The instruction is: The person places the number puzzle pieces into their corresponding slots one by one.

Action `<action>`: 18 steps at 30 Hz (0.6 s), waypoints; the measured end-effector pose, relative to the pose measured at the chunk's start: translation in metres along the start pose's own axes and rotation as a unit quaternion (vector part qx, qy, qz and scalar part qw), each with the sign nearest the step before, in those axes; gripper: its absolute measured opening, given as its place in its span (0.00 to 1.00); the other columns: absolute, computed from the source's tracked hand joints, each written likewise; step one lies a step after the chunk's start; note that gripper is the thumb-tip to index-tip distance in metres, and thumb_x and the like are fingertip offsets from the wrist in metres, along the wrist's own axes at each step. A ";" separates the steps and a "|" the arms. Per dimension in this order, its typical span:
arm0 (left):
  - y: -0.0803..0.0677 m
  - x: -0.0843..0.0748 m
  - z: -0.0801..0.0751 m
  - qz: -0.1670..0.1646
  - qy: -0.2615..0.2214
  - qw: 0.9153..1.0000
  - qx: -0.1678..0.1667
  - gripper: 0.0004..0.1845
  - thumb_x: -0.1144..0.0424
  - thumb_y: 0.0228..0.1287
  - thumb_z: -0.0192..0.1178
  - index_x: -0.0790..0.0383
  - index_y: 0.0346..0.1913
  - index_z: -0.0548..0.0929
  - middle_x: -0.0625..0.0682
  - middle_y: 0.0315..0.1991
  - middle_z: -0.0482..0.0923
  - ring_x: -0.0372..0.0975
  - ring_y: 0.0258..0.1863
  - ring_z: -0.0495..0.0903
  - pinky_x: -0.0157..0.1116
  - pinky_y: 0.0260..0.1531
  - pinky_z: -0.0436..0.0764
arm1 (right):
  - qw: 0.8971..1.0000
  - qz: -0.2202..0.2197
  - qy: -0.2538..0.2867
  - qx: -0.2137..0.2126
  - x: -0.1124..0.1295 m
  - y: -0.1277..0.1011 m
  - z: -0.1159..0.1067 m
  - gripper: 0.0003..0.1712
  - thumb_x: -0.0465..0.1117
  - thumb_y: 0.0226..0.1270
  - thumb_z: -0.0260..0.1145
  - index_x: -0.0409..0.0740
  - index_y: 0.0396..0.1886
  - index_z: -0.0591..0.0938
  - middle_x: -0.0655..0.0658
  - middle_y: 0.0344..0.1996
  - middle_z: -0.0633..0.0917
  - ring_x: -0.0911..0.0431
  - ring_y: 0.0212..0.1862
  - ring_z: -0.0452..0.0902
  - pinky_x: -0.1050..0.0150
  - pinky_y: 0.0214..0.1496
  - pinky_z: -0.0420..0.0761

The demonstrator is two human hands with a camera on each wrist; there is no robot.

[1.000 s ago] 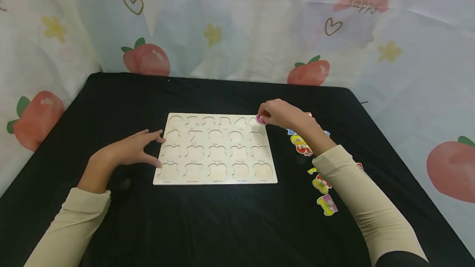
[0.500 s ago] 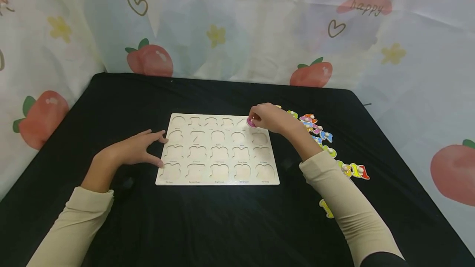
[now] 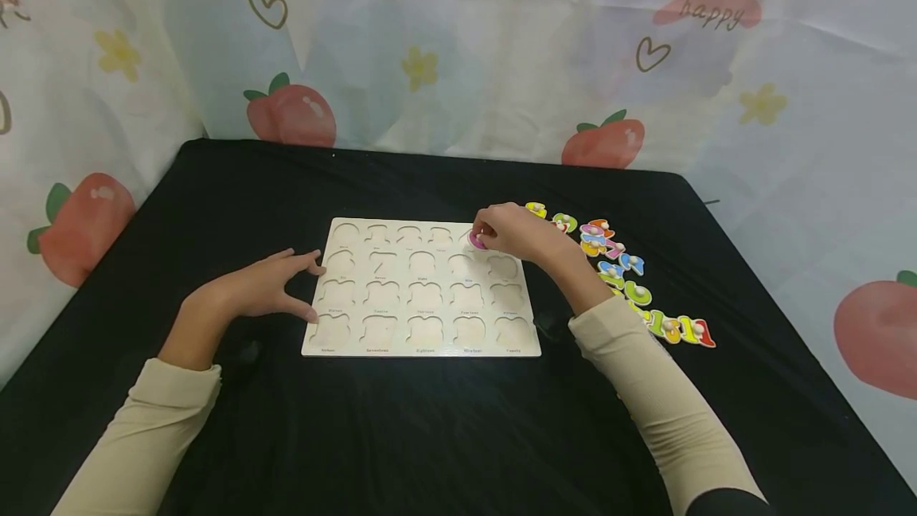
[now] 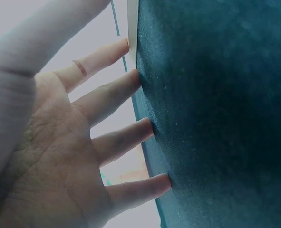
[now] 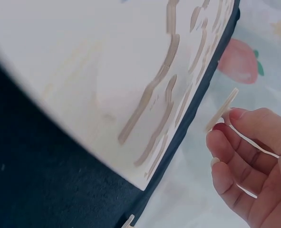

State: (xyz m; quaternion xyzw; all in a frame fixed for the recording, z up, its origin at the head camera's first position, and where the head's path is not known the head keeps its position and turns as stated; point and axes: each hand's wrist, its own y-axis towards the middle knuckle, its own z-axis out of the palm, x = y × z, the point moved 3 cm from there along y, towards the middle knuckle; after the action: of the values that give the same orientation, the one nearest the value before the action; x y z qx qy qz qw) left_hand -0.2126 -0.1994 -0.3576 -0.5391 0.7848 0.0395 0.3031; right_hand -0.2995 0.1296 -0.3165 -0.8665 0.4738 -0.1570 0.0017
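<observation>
A pale wooden puzzle board (image 3: 401, 265) with rows of number-shaped recesses lies flat on the black cloth. My left hand (image 3: 261, 285) has its fingers spread, thumb and index finger against the board's left edge. In the left wrist view, fingertips of this hand (image 4: 59, 142) meet the dark cloth beside the board's edge (image 4: 132, 28). Over the upper right recesses, my right hand (image 3: 512, 229) pinches a pink puzzle piece (image 3: 476, 240). The right wrist view shows the piece (image 5: 222, 111) edge-on between thumb and fingers, raised above the board; its number is hidden.
Several colourful knobbed number pieces (image 3: 636, 293) lie in a loose, partly overlapping trail right of the board, some hidden behind my right forearm. A printed fabric backdrop (image 3: 487, 62) hangs behind the table and along its sides.
My right hand has moved left with the pink piece, from the board's right edge to over its top row. Number pieces behind that arm show more. The left hand keeps its place.
</observation>
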 end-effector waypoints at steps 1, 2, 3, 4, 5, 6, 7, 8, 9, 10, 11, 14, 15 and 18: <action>0.000 0.000 0.000 0.000 0.000 1.000 0.000 0.44 0.45 0.48 0.70 0.66 0.64 0.69 0.66 0.71 0.51 0.64 0.68 0.42 0.65 0.58 0.52 | 1.000 0.000 -0.001 0.002 0.001 0.001 0.000 0.09 0.35 0.65 0.64 0.39 0.43 0.82 0.45 0.36 0.82 0.53 0.37 0.73 0.64 0.41 0.77; 0.000 0.000 0.000 0.000 0.000 1.000 -0.001 0.44 0.45 0.48 0.70 0.66 0.64 0.69 0.66 0.71 0.51 0.64 0.68 0.42 0.65 0.58 0.52 | 1.000 0.001 0.000 0.004 0.003 0.002 0.000 0.09 0.36 0.65 0.64 0.40 0.43 0.82 0.45 0.36 0.82 0.53 0.37 0.74 0.64 0.41 0.78; 0.000 0.000 0.000 0.001 0.000 1.000 -0.001 0.44 0.45 0.48 0.70 0.66 0.64 0.69 0.66 0.71 0.51 0.64 0.68 0.42 0.65 0.58 0.52 | 1.000 0.002 -0.001 0.006 0.004 0.003 0.000 0.09 0.36 0.65 0.64 0.40 0.44 0.82 0.45 0.36 0.82 0.53 0.37 0.74 0.65 0.42 0.78; 0.000 0.000 0.000 0.001 0.000 1.000 -0.002 0.44 0.45 0.48 0.70 0.66 0.64 0.69 0.66 0.71 0.51 0.64 0.68 0.42 0.65 0.58 0.52 | 1.000 0.002 -0.003 0.007 0.006 0.005 0.001 0.09 0.36 0.65 0.64 0.40 0.44 0.82 0.45 0.36 0.82 0.53 0.37 0.74 0.65 0.42 0.78; 0.000 0.000 0.000 0.002 0.000 1.000 -0.002 0.44 0.45 0.48 0.70 0.66 0.64 0.69 0.66 0.70 0.51 0.64 0.68 0.42 0.65 0.58 0.52 | 1.000 0.003 -0.003 0.008 0.007 0.006 0.001 0.09 0.36 0.65 0.64 0.40 0.44 0.82 0.45 0.36 0.82 0.53 0.37 0.74 0.64 0.42 0.78; 0.000 0.001 0.000 0.002 0.000 1.000 -0.003 0.44 0.45 0.48 0.70 0.66 0.64 0.69 0.66 0.70 0.51 0.64 0.68 0.42 0.65 0.58 0.52 | 1.000 0.003 -0.003 0.009 0.009 0.008 0.001 0.09 0.36 0.65 0.64 0.40 0.44 0.82 0.45 0.36 0.82 0.53 0.37 0.74 0.64 0.42 0.78; 0.000 0.001 0.001 0.003 0.001 1.000 -0.003 0.44 0.45 0.48 0.70 0.66 0.64 0.69 0.66 0.70 0.52 0.64 0.68 0.42 0.65 0.58 0.52 | 1.000 0.003 -0.003 0.010 0.010 0.009 0.002 0.09 0.36 0.65 0.64 0.40 0.44 0.82 0.45 0.35 0.82 0.53 0.37 0.74 0.64 0.42 0.78; 0.000 0.001 0.001 0.003 0.002 1.000 -0.003 0.44 0.45 0.48 0.70 0.66 0.64 0.69 0.66 0.70 0.52 0.64 0.68 0.42 0.65 0.58 0.52 | 1.000 0.002 -0.003 0.011 0.012 0.010 0.002 0.09 0.36 0.65 0.64 0.40 0.44 0.82 0.45 0.35 0.82 0.53 0.37 0.74 0.64 0.42 0.78; 0.000 0.002 0.001 0.003 0.002 1.000 -0.003 0.44 0.44 0.48 0.70 0.66 0.64 0.69 0.66 0.70 0.52 0.64 0.68 0.42 0.65 0.58 0.52 | 1.000 0.000 -0.004 0.012 0.013 0.011 0.003 0.09 0.36 0.65 0.64 0.41 0.44 0.82 0.46 0.35 0.82 0.54 0.37 0.74 0.65 0.42 0.78; 0.000 0.002 0.001 0.003 0.003 1.000 -0.003 0.44 0.44 0.48 0.70 0.66 0.64 0.69 0.66 0.70 0.52 0.64 0.68 0.42 0.65 0.58 0.52 | 1.000 -0.002 -0.004 0.013 0.014 0.012 0.004 0.09 0.36 0.65 0.64 0.41 0.44 0.82 0.46 0.35 0.82 0.54 0.37 0.74 0.65 0.42 0.77; 0.001 0.003 0.002 0.003 0.003 1.000 -0.004 0.44 0.44 0.48 0.70 0.66 0.64 0.69 0.66 0.70 0.52 0.64 0.68 0.42 0.65 0.58 0.52 | 1.000 -0.004 -0.003 0.014 0.016 0.014 0.005 0.09 0.36 0.65 0.64 0.41 0.44 0.82 0.46 0.35 0.82 0.54 0.37 0.74 0.65 0.42 0.78; 0.002 0.003 0.002 0.002 0.002 1.000 -0.005 0.44 0.44 0.47 0.71 0.65 0.64 0.69 0.66 0.71 0.51 0.64 0.68 0.42 0.65 0.58 0.52 | 1.000 -0.012 -0.009 0.016 0.019 0.017 0.008 0.08 0.35 0.65 0.63 0.41 0.44 0.82 0.47 0.35 0.82 0.55 0.36 0.73 0.66 0.41 0.77; 0.002 0.004 0.002 0.002 0.002 1.000 -0.005 0.44 0.44 0.47 0.71 0.65 0.64 0.69 0.66 0.71 0.51 0.64 0.68 0.42 0.65 0.58 0.52 | 1.000 -0.013 -0.009 0.016 0.020 0.019 0.009 0.08 0.35 0.65 0.63 0.41 0.44 0.82 0.47 0.35 0.82 0.55 0.36 0.73 0.66 0.41 0.77; 0.003 0.005 0.001 0.001 0.002 1.000 -0.006 0.44 0.44 0.47 0.71 0.65 0.64 0.69 0.65 0.71 0.51 0.64 0.69 0.42 0.65 0.59 0.51 | 1.000 -0.018 -0.013 0.020 0.023 0.022 0.011 0.08 0.35 0.65 0.63 0.41 0.43 0.82 0.47 0.34 0.81 0.55 0.36 0.73 0.66 0.40 0.76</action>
State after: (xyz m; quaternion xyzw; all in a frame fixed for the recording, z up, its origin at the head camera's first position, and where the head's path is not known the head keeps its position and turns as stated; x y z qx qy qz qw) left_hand -0.2155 -0.2019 -0.3621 -0.5407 0.7855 0.0433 0.2981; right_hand -0.3033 0.0970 -0.3245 -0.8766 0.4551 -0.1549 0.0228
